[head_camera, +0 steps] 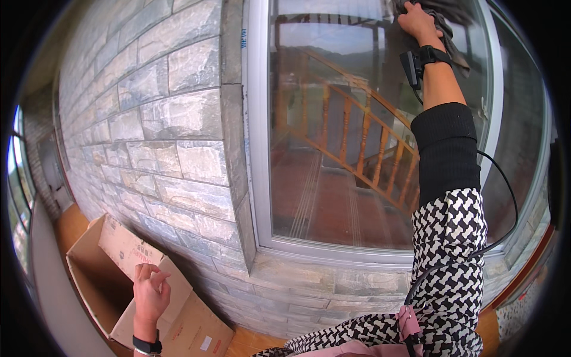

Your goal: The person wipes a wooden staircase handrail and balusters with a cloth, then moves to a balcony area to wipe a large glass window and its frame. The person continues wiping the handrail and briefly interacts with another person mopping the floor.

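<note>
High up at the window, my right hand (418,23) presses a dark grey cloth (455,49) against the glass pane (308,111). Part of the cloth bunches above the fingers, and one corner hangs below the wrist. My left hand (151,290) is low at the left, its fingers curled in with nothing visible in them. Behind and below it in the picture is an open cardboard box (192,321), and I cannot tell whether the hand touches it. A silver metal frame (263,178) surrounds the pane. Through the glass, a wooden stair railing (366,134) shows among reflections.
A rough stone-block wall (178,111) runs left of the window and continues under the stone sill (308,272). A black cable (513,201) loops beside my right arm, past a pink clip (408,321). Orange floor tiles (254,341) show below. More windows (20,178) stand at far left.
</note>
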Tool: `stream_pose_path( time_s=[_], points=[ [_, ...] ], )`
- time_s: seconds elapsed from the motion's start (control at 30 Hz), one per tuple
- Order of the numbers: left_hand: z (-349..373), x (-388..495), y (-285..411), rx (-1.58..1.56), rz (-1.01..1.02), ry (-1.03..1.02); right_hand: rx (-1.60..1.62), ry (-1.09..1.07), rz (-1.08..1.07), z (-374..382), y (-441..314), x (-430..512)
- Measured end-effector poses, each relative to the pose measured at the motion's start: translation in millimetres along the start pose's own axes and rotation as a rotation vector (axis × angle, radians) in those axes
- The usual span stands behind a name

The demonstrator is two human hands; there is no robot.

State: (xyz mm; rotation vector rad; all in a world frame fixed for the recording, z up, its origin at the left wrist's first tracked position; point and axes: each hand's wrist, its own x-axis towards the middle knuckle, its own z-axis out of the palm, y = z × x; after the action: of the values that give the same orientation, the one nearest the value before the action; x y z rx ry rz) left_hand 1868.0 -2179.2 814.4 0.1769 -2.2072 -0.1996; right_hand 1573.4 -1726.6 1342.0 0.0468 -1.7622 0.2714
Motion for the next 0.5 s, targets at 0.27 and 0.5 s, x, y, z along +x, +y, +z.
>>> stream_pose_path(
  time_s=[0.27, 0.5],
  points=[
    [27.1, -15.2, 25.4, -0.123, -0.01, -0.028, 0.137, 0.207, -0.819, 153.1, -137.5, -281.7],
    [14.8, -73.0, 67.4, -0.146, -0.034, -0.033, 0.005, -0.912, -1.401, 166.7, -36.7, -540.9]
  ],
)
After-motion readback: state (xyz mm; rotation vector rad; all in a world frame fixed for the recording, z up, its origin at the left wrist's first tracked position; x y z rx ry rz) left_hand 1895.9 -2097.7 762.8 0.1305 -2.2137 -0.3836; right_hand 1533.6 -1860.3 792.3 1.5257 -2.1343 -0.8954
